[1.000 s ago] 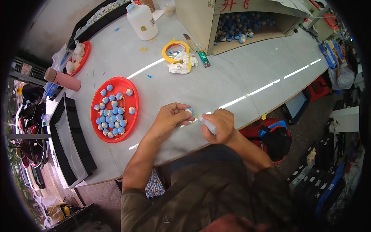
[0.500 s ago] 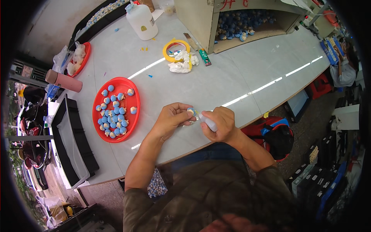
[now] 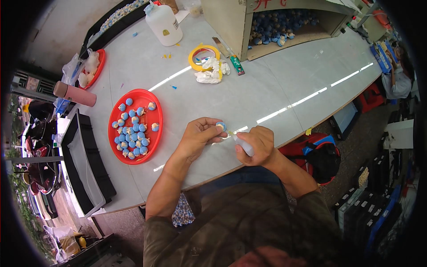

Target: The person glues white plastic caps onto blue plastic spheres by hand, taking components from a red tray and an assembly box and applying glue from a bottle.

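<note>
Between the thumb and fingers of my left hand (image 3: 200,137) is a small blue and cream figure piece (image 3: 220,126). My right hand (image 3: 259,146) is wrapped round a whitish squeeze bottle (image 3: 243,145), whose thin yellowish tip points at the piece with a small gap between them. Both hands are above the near part of the grey table (image 3: 209,167). Left of them, a round red tray (image 3: 156,142) holds several similar blue and cream pieces.
A large white jug (image 3: 163,26), a yellow tape roll (image 3: 191,58), white gloves (image 3: 209,76) and a green-handled cutter (image 3: 237,66) lie farther back. A beige box (image 3: 224,26) contains many blue pieces. A black tray (image 3: 95,171) and pink flask (image 3: 76,94) are at the left.
My right hand has drawn the bottle slightly right and down, away from the piece, so its tip now shows. My left hand still pinches the piece in nearly the same spot.
</note>
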The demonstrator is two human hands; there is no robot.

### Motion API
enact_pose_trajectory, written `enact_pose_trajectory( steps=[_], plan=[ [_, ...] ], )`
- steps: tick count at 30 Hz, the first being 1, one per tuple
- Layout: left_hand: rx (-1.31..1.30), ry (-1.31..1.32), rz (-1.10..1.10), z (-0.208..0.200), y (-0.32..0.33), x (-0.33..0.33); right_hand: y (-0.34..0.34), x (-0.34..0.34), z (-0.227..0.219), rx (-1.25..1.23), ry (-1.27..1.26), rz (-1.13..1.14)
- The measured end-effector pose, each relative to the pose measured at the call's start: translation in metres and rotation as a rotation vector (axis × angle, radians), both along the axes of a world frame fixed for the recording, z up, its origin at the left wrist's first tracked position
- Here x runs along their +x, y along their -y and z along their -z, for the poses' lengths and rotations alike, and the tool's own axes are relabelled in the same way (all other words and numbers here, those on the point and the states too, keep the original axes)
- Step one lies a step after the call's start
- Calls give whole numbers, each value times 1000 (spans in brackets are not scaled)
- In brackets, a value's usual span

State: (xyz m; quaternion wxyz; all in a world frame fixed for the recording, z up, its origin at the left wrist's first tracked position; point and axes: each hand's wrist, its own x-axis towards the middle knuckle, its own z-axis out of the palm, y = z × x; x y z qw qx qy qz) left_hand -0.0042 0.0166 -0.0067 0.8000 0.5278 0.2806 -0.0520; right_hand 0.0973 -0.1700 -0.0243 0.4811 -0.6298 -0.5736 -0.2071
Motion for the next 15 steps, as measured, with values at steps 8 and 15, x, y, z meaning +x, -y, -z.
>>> enact_pose_trajectory(
  steps=[8,15],
  plan=[
    [-41,65,-4,3,-6,-1,4,7,0,176,-352,2],
    [39,203,-34,5,6,0,7,4,-3,105,-566,-69]
  ],
)
